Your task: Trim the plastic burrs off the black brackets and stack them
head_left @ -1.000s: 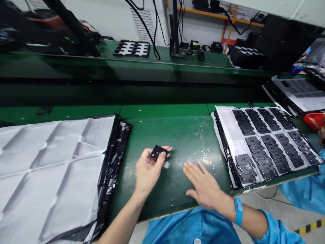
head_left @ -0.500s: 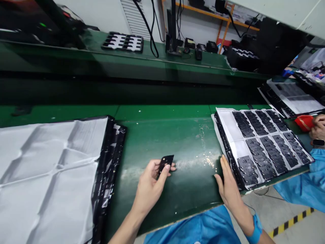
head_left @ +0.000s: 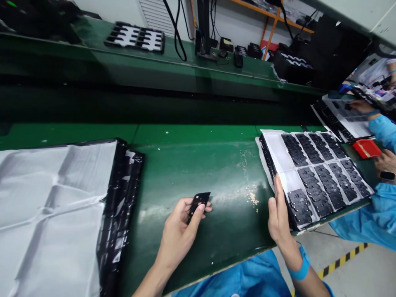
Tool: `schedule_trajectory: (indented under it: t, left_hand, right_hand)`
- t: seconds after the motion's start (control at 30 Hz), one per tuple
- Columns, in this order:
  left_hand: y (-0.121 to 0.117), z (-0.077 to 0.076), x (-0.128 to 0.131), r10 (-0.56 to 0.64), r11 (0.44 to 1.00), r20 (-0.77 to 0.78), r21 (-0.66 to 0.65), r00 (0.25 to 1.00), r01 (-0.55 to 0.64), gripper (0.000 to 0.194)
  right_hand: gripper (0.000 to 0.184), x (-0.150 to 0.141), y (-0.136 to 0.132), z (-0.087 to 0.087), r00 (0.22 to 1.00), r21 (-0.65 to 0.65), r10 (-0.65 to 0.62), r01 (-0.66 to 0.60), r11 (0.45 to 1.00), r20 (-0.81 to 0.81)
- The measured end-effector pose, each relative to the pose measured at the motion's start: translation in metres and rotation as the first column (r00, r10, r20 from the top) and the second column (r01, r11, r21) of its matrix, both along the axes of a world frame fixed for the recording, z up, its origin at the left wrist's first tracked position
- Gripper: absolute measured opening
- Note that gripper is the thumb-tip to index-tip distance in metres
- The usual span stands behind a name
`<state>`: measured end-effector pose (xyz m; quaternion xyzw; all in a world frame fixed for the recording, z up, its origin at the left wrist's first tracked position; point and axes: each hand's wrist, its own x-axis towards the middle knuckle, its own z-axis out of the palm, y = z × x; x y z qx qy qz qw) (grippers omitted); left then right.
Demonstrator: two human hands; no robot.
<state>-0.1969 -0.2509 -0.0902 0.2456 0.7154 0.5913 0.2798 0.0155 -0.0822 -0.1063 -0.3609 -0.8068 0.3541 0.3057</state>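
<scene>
My left hand (head_left: 182, 229) pinches a small flat black part (head_left: 199, 201) with a few gold-coloured spots, held just above the green table (head_left: 222, 231). Its fingers are closed on the part, thumb on top. With fingers stretched out, my right hand (head_left: 280, 212) is at the left side of the tray (head_left: 276, 153) and holds nothing; whether it touches the tray I cannot tell. Rows of similar black parts (head_left: 323, 192) lie on white lining in that tray. A scatter of tiny pale bits (head_left: 253, 198) lies on the table between my hands.
On the left a stack of black trays (head_left: 119, 222) is covered by a white sheet (head_left: 62, 231). At right, a co-worker's hand (head_left: 385, 163) is by a red box (head_left: 366, 148), their other hand (head_left: 360, 106) over another tray stack. A shelf (head_left: 182, 68) runs along the back.
My right hand has turned more upright beside the tray, its fingers closer together. My left hand still holds the black part. The co-worker's other arm has come into view; the camera has shifted slightly.
</scene>
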Motion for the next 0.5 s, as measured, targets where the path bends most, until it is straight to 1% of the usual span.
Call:
schedule_trajectory:
  t: [0.07, 0.13, 0.2, 0.27, 0.3, 0.37, 0.43, 0.5]
  left_hand:
    - [-0.004, -0.001, 0.000, -0.002, 1.000, 0.002, -0.015, 1.000, 0.002, 0.031]
    - [-0.004, -0.001, 0.001, -0.020, 1.000, 0.009, -0.023, 1.000, 0.020, 0.031]
    - [-0.002, -0.002, 0.003, -0.044, 0.998, 0.013, -0.033, 0.999, 0.044, 0.030]
    - [0.002, -0.001, 0.005, -0.065, 0.997, 0.003, -0.046, 0.998, 0.065, 0.029]
    - [0.004, -0.001, 0.006, -0.078, 0.996, -0.003, -0.050, 0.997, 0.077, 0.028]
    - [0.009, 0.003, 0.007, -0.112, 0.993, -0.005, -0.051, 0.994, 0.111, 0.027]
    - [0.013, 0.008, 0.009, -0.164, 0.985, 0.030, -0.048, 0.986, 0.166, 0.029]
    - [0.017, 0.014, 0.011, -0.220, 0.974, 0.081, -0.040, 0.972, 0.223, 0.030]
  right_hand:
    - [0.064, 0.012, -0.001, -0.005, 0.993, 0.040, 0.021, -0.026, 0.999, 0.119]
    - [0.066, 0.010, -0.004, -0.013, 0.980, 0.068, 0.042, -0.057, 0.996, 0.197]
    - [0.067, -0.004, -0.008, -0.019, 0.980, 0.077, 0.042, -0.058, 0.995, 0.195]
    - [0.066, -0.024, -0.010, -0.019, 0.989, 0.052, 0.058, -0.065, 0.997, 0.139]
    - [0.065, -0.033, -0.011, -0.016, 0.992, 0.031, 0.071, -0.075, 0.997, 0.100]
    - [0.061, -0.046, -0.012, -0.005, 0.996, -0.018, 0.086, -0.085, 0.996, 0.009]
    - [0.056, -0.050, -0.014, 0.013, 0.992, -0.076, 0.086, -0.093, 0.993, -0.088]
    - [0.049, -0.049, -0.016, 0.031, 0.981, -0.151, 0.129, -0.151, 0.977, -0.146]
